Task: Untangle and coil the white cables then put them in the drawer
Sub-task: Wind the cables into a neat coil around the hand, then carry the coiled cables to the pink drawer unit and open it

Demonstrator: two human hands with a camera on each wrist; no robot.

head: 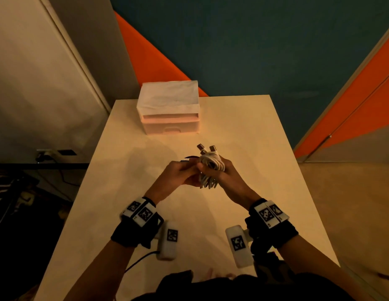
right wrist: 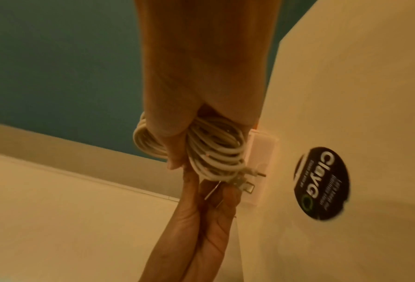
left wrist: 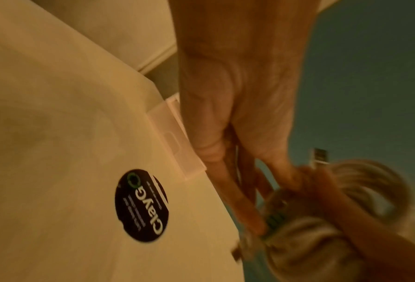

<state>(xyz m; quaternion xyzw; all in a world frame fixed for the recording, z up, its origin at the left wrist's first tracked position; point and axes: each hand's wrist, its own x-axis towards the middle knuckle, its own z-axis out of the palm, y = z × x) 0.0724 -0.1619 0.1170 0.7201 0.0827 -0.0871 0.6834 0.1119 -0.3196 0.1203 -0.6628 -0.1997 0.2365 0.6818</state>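
Two hands meet above a cream rectangular tabletop [head: 243, 127], approx. at its centre. Right hand [head: 229, 173] has fingers wrapped round a coiled bundle of white cables [head: 212, 165], metal plugs sticking up toward the far edge. Left hand [head: 178, 173] pinches a small item at the bundle's side w/ fingertips; item too blurred to identify. Bundle is off the surface. Pale pink plastic drawer unit [head: 170, 124], covered w/ white paper, stands at the table's far-left end, drawers pushed in. Round black sticker [left wrist: 141, 206] lies on the tabletop below the hands. Teal-and-orange floor beyond; beige wall at left.
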